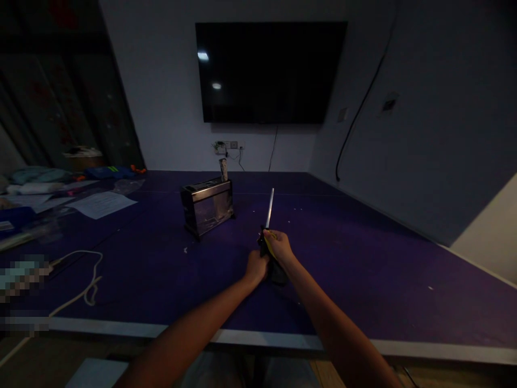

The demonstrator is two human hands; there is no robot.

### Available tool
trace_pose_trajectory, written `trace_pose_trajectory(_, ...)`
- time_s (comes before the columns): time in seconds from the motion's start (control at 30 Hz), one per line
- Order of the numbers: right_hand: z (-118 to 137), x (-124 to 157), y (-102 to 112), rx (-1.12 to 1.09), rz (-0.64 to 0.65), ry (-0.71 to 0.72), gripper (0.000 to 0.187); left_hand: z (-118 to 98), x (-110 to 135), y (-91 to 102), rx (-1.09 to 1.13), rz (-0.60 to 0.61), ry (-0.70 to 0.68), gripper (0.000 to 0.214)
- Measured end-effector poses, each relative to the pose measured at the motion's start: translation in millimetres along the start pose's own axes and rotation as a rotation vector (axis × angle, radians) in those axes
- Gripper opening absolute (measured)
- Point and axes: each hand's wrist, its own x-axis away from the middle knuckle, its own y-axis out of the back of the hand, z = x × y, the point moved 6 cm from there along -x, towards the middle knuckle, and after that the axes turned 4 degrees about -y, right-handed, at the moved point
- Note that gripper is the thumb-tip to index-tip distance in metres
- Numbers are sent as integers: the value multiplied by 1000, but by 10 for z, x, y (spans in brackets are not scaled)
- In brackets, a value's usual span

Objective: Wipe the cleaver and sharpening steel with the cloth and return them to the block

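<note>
Over the near middle of the purple table (343,258), both hands are closed on one black-and-yellow tool (278,274) with a long, pale, shiny rod (270,207) pointing away from me. Its exact kind I cannot make out. My right hand (278,245) wraps the yellow part near the base of the rod. Lower and to the left, my left hand (256,265) grips the tool's dark side, its fingers partly hidden. Left of the hands and apart from them stands a metal-and-black box like a toaster (212,207).
A short speckled upright piece (223,169) shows at the box's back edge. Papers (100,203), plastic wrap and cloth lie at the left. A pale cable (95,280) curls near the front left. Small white scraps dot the table. A television (270,73) hangs on the wall.
</note>
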Motion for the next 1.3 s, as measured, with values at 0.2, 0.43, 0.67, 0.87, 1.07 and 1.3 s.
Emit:
trace_pose_trajectory(0.2,8,10,52,70,-31,69,44,9,-13,31,-39,-44,-20,21)
trace_pose_trajectory(0.43,66,82,3,-44,17,-2,43,13,-20,45,-34,60,13,20)
trace_pose_trajectory(0.67,86,104,-21,-92,58,2,40,29,-18,40,28,192,53,21)
trace_pose_trajectory(0.87,159,145,-67,-112,146,16,37,-12,7,45,83,341,81,21)
trace_pose_trajectory(1.07,219,191,-68,-134,181,-13,34,-62,74,17,155,470,137,26)
trace_pose_trajectory(1.3,224,214,-96,-214,292,-66,32,-107,258,-51,316,719,302,34)
